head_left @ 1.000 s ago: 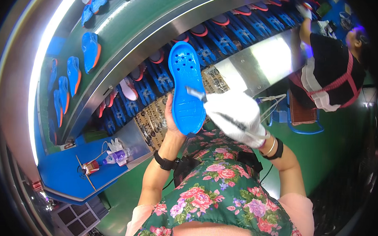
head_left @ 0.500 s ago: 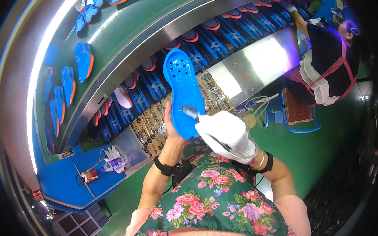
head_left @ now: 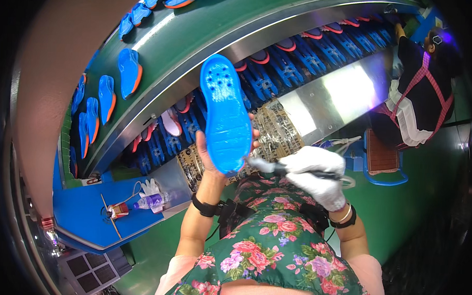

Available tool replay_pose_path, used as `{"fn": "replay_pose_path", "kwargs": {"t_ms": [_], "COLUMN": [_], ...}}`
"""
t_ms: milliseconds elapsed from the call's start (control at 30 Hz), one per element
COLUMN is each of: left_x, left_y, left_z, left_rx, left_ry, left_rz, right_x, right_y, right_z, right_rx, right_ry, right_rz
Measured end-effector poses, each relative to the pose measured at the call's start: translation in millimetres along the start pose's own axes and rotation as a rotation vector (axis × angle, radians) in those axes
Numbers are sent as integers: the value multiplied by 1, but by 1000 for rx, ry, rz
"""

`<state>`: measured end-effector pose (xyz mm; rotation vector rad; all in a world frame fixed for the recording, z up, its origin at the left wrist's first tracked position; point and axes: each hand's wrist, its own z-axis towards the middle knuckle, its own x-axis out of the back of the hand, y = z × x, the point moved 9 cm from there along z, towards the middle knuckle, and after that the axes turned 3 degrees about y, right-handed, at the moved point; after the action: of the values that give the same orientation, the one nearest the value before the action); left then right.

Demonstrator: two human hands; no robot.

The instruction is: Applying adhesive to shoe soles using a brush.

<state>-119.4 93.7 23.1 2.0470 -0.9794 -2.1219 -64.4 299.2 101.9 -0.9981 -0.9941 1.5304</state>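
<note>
A blue shoe sole [head_left: 227, 118] stands lengthwise before me, a cluster of small round holes near its far end and a wet-looking shine on its face. My bare left hand [head_left: 209, 159] grips it from beneath, thumb along the left edge and fingertips showing at the right edge. My right hand [head_left: 318, 174], in a white knitted glove, is closed on a brush [head_left: 266, 166] with a dark handle. The brush's tip is at the sole's near right edge; contact is hard to make out.
Behind the sole runs a rack [head_left: 288, 66] of blue holders with shoe parts. Blue-and-orange soles [head_left: 128, 73] lie on a green conveyor. On the left, a blue table [head_left: 83, 215] bears a red pot [head_left: 118, 210], a bottle [head_left: 150, 200] and a glove. A co-worker [head_left: 419, 96] and stool [head_left: 383, 152] are at right.
My right hand has drawn the brush from the sole's middle to its near right edge. The sole has tilted slightly in my left hand, and the whole view has shifted.
</note>
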Motion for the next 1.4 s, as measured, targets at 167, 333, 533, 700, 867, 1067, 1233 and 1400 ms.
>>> {"fn": "replay_pose_path", "kwargs": {"t_ms": [167,333,533,700,867,1067,1233,1400], "left_x": [-49,-61,6,5,-33,-79,-61,-13], "left_y": [85,172,214,205,149,192,240,253], "left_z": [8,75,112,116,118,239,380,458], "left_rx": [-75,-142,-171,-301,-105,-163,-177,-38], "left_ry": [-387,-282,67,177,111,185,273,299], "left_rz": [-16,-211,-699,-567,-226,905,1821,1919], "right_x": [46,21,-10,-8,-2,11,38,80], "right_y": [45,76,86,102,102,109,113,107], "right_z": [-22,-24,-27,-27,-26,-31,-51,-72], "right_rx": [-331,-438,-279,-363,-216,-244,-323,-361], "right_ry": [368,266,143,137,174,251,435,601], "right_rz": [123,103,-54,-29,-63,-28,-37,-53]}}
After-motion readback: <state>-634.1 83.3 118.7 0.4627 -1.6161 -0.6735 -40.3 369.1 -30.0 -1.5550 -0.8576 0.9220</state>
